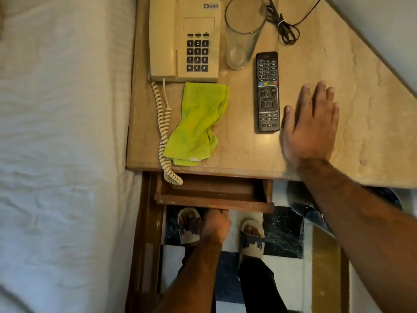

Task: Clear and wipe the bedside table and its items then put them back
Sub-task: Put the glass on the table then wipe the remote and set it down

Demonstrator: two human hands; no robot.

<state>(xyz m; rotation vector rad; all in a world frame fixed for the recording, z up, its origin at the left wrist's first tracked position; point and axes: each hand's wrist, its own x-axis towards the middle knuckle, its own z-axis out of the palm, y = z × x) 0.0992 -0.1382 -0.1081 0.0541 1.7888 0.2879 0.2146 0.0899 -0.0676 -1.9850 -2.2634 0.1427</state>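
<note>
The right hand (310,125) lies flat on the worktop (352,105), fingers (320,91) spread and holding nothing, thumb just right of the remote (267,92). The left hand (215,224) grips the front edge of the drawer (214,193), fingers curled under it; the drawer stands partly open, and its visible part looks bare. The cloth (198,123) lies near the phone (185,39), left of the remote; the glass (243,32) stands far, beside the phone.
</note>
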